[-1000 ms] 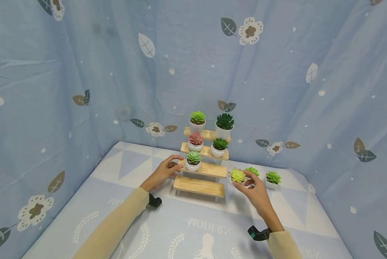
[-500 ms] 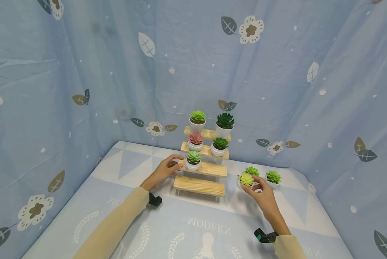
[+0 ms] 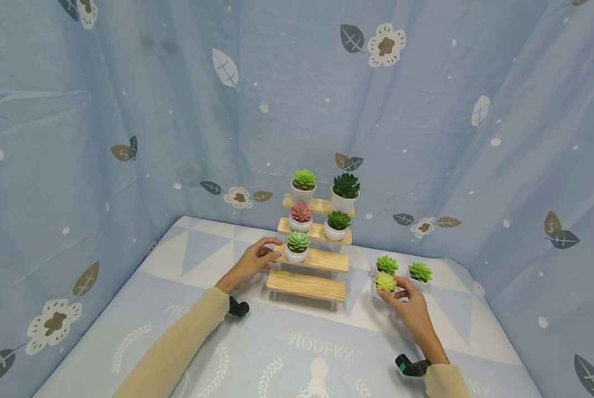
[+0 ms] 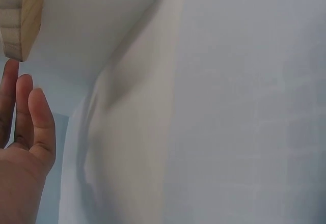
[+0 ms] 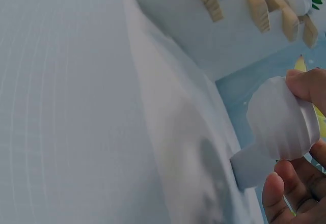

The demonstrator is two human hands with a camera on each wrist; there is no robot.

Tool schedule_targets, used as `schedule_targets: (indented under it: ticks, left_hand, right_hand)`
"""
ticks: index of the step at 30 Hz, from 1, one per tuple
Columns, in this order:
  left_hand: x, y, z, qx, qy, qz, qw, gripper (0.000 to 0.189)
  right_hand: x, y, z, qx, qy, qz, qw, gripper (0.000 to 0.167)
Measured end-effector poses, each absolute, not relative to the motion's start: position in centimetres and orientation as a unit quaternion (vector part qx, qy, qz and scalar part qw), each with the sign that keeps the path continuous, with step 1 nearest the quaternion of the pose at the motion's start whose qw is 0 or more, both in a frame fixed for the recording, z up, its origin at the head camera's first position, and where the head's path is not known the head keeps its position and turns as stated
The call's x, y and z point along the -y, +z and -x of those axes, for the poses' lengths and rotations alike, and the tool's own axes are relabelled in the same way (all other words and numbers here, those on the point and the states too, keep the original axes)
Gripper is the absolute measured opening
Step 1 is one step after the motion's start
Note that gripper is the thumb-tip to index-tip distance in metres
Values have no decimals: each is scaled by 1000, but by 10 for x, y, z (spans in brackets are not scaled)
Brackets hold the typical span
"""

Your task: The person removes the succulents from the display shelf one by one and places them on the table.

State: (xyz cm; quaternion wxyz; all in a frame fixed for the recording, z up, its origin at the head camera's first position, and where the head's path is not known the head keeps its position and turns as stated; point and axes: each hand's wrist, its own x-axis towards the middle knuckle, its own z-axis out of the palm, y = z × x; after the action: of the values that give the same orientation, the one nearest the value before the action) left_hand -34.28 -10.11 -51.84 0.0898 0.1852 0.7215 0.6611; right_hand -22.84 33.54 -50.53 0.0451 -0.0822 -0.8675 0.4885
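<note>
In the head view, my right hand pinches the small white pot of a yellow-green succulent. The pot is held tilted in the right wrist view, its ribbed side and base showing. Right behind it is a bright green potted succulent. My left hand holds the left end of the second-lowest step of a wooden tiered plant stand, thumb and index finger at the board's end. A pale green succulent in a white pot stands beside these fingers. The left wrist view shows relaxed fingers under the board.
On the upper steps are a pink succulent, a dark green one, a tall dark one and a light green one. Another green succulent stands at the far right. A blue patterned curtain encloses the table.
My right hand has carried the yellow-green succulent rightward and slightly toward me, away from the stand, in front of the bright green one. My left hand has stayed at the stand.
</note>
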Motion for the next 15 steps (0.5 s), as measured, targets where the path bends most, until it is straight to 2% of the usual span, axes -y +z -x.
schedule_targets:
  ticks: [6, 15]
  left_hand:
    - [102, -517, 342, -725, 657, -188, 90, 46]
    - [102, -524, 346, -722, 660, -187, 86, 42]
  right_hand:
    - [-346, -513, 232, 874, 476, 88, 40, 84]
    - [-352, -523, 235, 872, 478, 100, 27, 89]
